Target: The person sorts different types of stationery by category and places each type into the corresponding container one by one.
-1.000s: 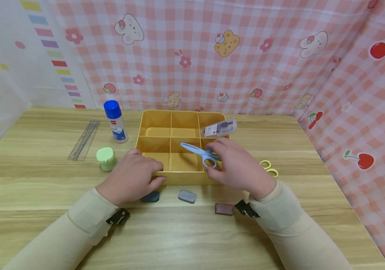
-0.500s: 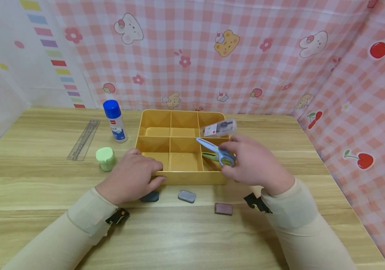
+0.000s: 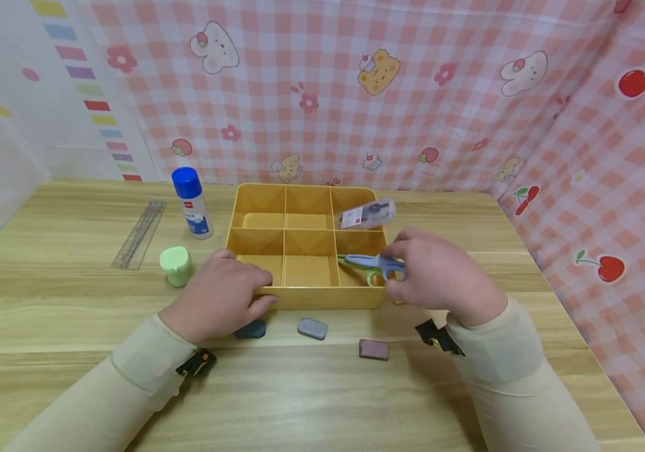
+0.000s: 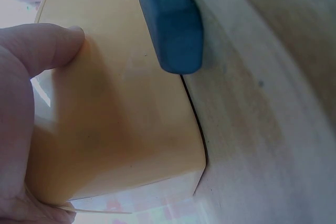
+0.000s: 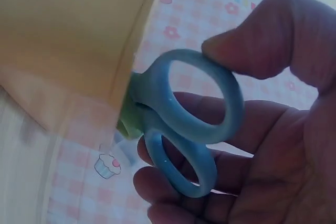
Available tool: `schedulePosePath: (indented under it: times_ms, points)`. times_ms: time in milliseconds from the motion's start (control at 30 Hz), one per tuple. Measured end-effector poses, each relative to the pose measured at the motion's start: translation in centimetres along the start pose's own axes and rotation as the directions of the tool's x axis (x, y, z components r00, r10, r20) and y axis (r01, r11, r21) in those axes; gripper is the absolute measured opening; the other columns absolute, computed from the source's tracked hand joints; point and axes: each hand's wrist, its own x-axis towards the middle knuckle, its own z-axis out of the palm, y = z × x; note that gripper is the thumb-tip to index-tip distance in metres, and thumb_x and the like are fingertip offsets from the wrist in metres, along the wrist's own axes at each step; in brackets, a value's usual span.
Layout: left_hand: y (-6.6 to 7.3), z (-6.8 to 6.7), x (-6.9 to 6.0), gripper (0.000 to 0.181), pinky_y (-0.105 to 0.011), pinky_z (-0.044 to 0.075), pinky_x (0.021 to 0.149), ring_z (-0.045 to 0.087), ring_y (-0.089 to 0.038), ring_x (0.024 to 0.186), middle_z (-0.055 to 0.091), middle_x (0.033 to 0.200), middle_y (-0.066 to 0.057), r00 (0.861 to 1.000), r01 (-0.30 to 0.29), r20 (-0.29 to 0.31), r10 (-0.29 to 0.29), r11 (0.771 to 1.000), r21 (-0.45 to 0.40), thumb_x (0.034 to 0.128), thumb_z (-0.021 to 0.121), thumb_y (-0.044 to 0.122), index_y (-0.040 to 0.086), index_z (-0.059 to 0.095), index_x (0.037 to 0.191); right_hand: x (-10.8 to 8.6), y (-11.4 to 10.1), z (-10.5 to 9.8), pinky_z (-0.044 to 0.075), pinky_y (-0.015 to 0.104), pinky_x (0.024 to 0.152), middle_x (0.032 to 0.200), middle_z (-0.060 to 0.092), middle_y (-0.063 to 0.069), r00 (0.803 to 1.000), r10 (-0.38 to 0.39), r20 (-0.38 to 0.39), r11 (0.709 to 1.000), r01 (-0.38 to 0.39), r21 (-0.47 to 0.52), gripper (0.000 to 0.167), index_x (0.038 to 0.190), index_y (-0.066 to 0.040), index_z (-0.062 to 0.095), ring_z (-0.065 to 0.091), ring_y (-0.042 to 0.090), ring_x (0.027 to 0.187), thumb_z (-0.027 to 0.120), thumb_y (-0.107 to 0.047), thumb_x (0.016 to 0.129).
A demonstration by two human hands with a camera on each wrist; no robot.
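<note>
My right hand (image 3: 441, 273) holds blue scissors (image 5: 194, 98) by their finger loops, thumb on one loop and fingers behind. Their blades (image 3: 358, 260) point left, low over the front right compartment of a yellow divided box (image 3: 330, 299). Green-handled scissors (image 3: 373, 274) lie in that compartment, partly beneath the blue pair. With thumb outside and fingers over the rim, my left hand (image 3: 223, 295) grips the box's front wall near its left corner. A clear plastic case (image 3: 367, 214) leans in the back right compartment, sticking out over the side.
In front of the box lie a dark blue block (image 4: 176, 30), a grey block (image 3: 313, 328) and a mauve block (image 3: 373, 349). To its left stand a blue-capped glue bottle (image 3: 192, 204) and a light green container (image 3: 177, 265), with a clear ruler (image 3: 140, 235) beyond.
My right hand has moved right and lowered the blue scissors from the front middle compartment to the front right one, turning the blades nearly level. The left hand stays on the box.
</note>
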Motion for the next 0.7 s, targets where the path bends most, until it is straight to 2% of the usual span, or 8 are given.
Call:
schedulePosePath:
  times_ms: [167, 300, 400, 467, 567, 700]
  points:
    - [0.0, 0.0, 0.0, 0.035, -0.036, 0.029, 0.076, 0.045, -0.007, 0.057, 0.048, 0.059, 0.017, 1.0, 0.001, 0.003, -0.001, 1.0, -0.003, 0.0982, 0.072, 0.044, 0.027, 0.054, 0.073, 0.5, 0.0, 0.3, 0.052, 0.039, 0.081, 0.119, 0.068, 0.008, 0.999, -0.027, 0.019, 1.0, 0.027, -0.016, 0.046, 0.122, -0.005, 0.074, 0.06, 0.021, 0.089, 0.075, -0.021, 0.079]
    - [-0.1, 0.0, -0.1, 0.035, -0.036, 0.028, 0.076, 0.044, -0.006, 0.057, 0.047, 0.059, 0.017, 1.0, -0.004, -0.006, 0.004, 1.0, -0.009, 0.0975, 0.073, 0.044, 0.026, 0.054, 0.073, 0.8, -0.1, 0.8, 0.054, 0.04, 0.083, 0.116, 0.07, 0.008, 0.998, -0.06, 0.013, 0.998, 0.06, -0.02, 0.042, 0.123, -0.005, 0.073, 0.061, 0.021, 0.09, 0.076, -0.023, 0.085]
    - [-0.1, 0.1, -0.1, 0.035, -0.036, 0.028, 0.076, 0.044, -0.006, 0.057, 0.047, 0.059, 0.017, 1.0, -0.005, -0.008, 0.005, 1.0, -0.007, 0.0974, 0.073, 0.044, 0.026, 0.054, 0.073, 0.7, -0.2, 0.8, 0.055, 0.046, 0.094, 0.126, 0.071, 0.011, 0.997, -0.079, 0.017, 0.997, 0.079, 0.005, 0.053, 0.136, -0.003, 0.066, 0.065, 0.025, 0.102, 0.078, -0.028, 0.091]
    - [-0.1, 0.1, -0.1, 0.035, -0.036, 0.028, 0.076, 0.044, -0.006, 0.057, 0.047, 0.059, 0.017, 1.0, -0.005, -0.007, 0.004, 1.0, -0.003, 0.0976, 0.072, 0.044, 0.027, 0.054, 0.074, 0.5, 0.1, 0.4, 0.052, 0.052, 0.104, 0.138, 0.067, 0.015, 0.997, -0.079, 0.015, 0.996, 0.079, 0.034, 0.063, 0.147, -0.003, 0.057, 0.066, 0.03, 0.118, 0.077, -0.031, 0.094]
    - [0.0, 0.1, -0.1, 0.034, -0.037, 0.029, 0.077, 0.044, -0.005, 0.058, 0.048, 0.06, 0.017, 1.0, -0.004, -0.002, 0.004, 1.0, 0.002, 0.0981, 0.072, 0.045, 0.027, 0.055, 0.074, -0.2, 1.5, -0.7, 0.044, 0.058, 0.114, 0.152, 0.059, 0.018, 0.998, -0.065, 0.004, 0.994, 0.065, 0.088, 0.063, 0.153, -0.004, 0.051, 0.058, 0.039, 0.138, 0.071, -0.029, 0.099]
    - [0.0, 0.0, 0.0, 0.034, -0.037, 0.03, 0.077, 0.045, -0.005, 0.059, 0.049, 0.06, 0.017, 1.0, 0.0, 0.007, 0.0, 1.0, 0.004, 0.0981, 0.072, 0.045, 0.027, 0.056, 0.074, -0.6, 4.9, -1.1, 0.04, 0.062, 0.116, 0.155, 0.053, 0.023, 0.998, -0.012, 0.058, 0.998, 0.008, 0.062, 0.062, 0.153, -0.002, 0.05, 0.05, 0.046, 0.144, 0.069, -0.021, 0.098]
